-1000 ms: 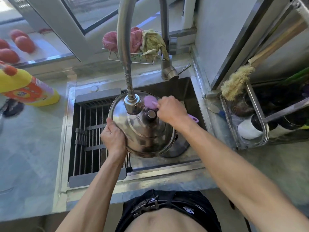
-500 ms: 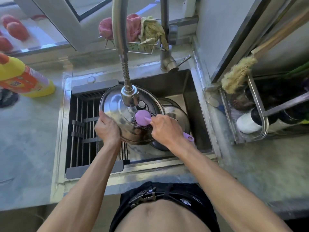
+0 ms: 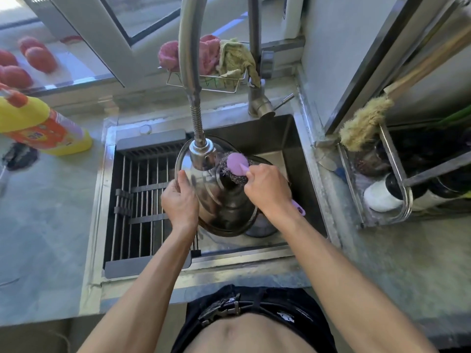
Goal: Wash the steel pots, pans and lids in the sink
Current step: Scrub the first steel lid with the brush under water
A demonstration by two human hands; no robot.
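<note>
Hands (image 3: 179, 205) (image 3: 267, 191): two, on one lid (image 3: 224, 212), one purple scrubber (image 3: 237, 161).

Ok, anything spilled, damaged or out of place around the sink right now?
Nothing stands out. The left hand grips the steel lid by its rim, the right hand holds the purple scrubber on it, and the detergent bottle sits on the counter.

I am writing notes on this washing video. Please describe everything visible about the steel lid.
The steel lid is round, domed and shiny, with a dark knob in its middle. It is tilted over the sink, under the faucet head. The left hand holds its rim; the right hand presses a purple-handled steel scrubber near the knob.
</note>
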